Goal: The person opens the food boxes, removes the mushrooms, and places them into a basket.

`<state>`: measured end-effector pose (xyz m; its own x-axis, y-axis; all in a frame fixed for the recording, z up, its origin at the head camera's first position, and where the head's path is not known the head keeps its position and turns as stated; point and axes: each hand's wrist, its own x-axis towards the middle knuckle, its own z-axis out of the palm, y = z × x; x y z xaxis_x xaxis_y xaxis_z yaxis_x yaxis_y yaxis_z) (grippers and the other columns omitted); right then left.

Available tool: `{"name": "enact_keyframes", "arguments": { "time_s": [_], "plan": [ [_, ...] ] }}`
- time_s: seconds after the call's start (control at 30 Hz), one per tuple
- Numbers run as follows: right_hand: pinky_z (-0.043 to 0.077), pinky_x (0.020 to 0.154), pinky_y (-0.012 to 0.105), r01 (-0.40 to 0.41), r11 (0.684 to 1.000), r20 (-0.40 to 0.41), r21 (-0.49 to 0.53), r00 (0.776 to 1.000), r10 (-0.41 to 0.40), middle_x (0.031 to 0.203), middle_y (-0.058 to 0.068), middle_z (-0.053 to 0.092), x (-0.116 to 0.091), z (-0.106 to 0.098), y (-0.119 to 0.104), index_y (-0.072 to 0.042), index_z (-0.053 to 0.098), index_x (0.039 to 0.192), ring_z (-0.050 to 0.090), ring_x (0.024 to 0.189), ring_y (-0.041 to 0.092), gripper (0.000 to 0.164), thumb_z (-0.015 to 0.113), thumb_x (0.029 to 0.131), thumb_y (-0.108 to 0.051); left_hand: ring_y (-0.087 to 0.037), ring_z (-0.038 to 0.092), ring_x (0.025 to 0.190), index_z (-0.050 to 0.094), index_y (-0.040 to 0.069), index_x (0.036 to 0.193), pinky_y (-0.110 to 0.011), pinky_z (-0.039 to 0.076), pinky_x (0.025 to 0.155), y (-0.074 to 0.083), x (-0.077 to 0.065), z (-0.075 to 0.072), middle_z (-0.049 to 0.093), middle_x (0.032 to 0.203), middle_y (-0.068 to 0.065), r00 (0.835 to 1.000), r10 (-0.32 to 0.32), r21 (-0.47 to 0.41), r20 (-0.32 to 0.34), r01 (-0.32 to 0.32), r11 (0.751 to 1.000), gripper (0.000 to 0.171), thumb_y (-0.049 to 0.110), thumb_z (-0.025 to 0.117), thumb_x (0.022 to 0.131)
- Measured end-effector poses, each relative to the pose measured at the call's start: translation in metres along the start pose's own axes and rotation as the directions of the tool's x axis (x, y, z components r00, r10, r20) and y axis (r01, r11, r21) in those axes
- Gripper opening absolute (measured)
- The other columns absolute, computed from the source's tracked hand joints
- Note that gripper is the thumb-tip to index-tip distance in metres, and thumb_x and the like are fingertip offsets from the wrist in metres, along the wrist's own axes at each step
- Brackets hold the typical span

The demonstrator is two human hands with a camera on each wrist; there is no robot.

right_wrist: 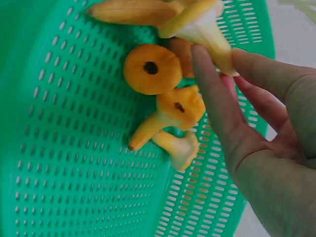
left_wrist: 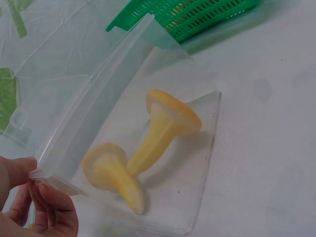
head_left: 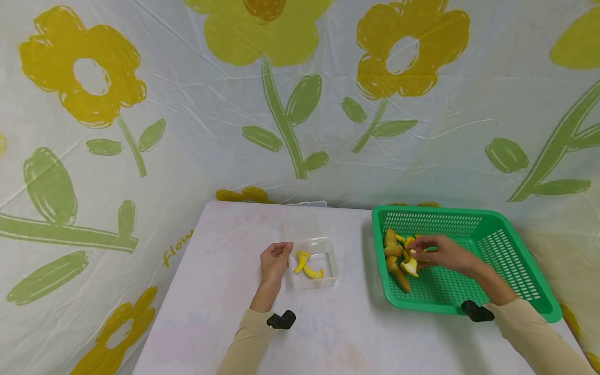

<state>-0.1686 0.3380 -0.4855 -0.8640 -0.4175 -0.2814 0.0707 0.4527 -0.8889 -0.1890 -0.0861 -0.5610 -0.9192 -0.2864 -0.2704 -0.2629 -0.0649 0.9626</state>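
My left hand [head_left: 274, 264] pinches a corner of a clear plastic box [head_left: 313, 284] between thumb and curled fingers; the left wrist view shows the grip at the rim. Two yellow mushrooms lie in the box, one with a wide cap [left_wrist: 165, 128], the other smaller [left_wrist: 111, 170], touching each other. Over the left part of a green perforated basket [head_left: 422, 308], my right hand [head_left: 445, 254] holds a yellow mushroom [right_wrist: 207, 34] by its stem between fingertips and thumb. Below it, several orange-yellow mushrooms [right_wrist: 152, 69] lie in the basket.
Brown elongated pieces [head_left: 391, 250] lie along the basket's left wall. The box's clear lid [head_left: 304, 227] stands open behind it. A pale cloth covers the table [head_left: 225, 291], and a flower-printed curtain [head_left: 187, 104] hangs behind and beside it.
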Motion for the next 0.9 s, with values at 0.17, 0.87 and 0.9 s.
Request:
{"name": "enact_keyframes", "arguments": {
  "time_s": [0.17,0.87,0.9],
  "plan": [
    [0.061,0.082,0.045,-0.036,0.999,0.055,-0.026,0.998,0.038,0.110,0.026,0.056,0.005,0.001,0.008,0.020,0.053,0.124,0.066,0.096,0.028,0.031,0.059,0.102,0.000,-0.013,0.053,0.070,0.070,-0.001,0.105,-0.019,0.046,0.057,0.000,0.001,0.000,0.067,0.088,-0.006,1.000,0.004,0.002,-0.002,-0.004,1.000,0.022,0.017,0.076,0.095],
    [0.058,0.070,0.032,0.015,0.946,0.060,-0.324,0.998,0.005,0.103,0.019,0.065,0.011,0.005,0.012,0.014,0.060,0.111,0.064,0.093,0.030,0.023,0.069,0.095,0.001,-0.014,0.054,0.074,0.070,-0.001,0.106,-0.019,0.047,0.059,0.002,0.001,-0.002,0.065,0.088,-0.004,1.000,0.000,0.000,0.017,0.000,1.000,0.023,0.019,0.076,0.095],
    [0.058,0.071,0.032,0.033,0.940,0.059,-0.338,0.998,-0.014,0.103,0.020,0.065,0.011,0.005,0.011,0.014,0.060,0.111,0.063,0.094,0.030,0.023,0.069,0.095,0.001,-0.014,0.054,0.075,0.070,0.000,0.106,-0.019,0.047,0.059,0.002,0.001,-0.002,0.065,0.088,-0.004,1.000,-0.003,0.000,0.018,0.003,1.000,0.022,0.019,0.076,0.095]
  ]
}}
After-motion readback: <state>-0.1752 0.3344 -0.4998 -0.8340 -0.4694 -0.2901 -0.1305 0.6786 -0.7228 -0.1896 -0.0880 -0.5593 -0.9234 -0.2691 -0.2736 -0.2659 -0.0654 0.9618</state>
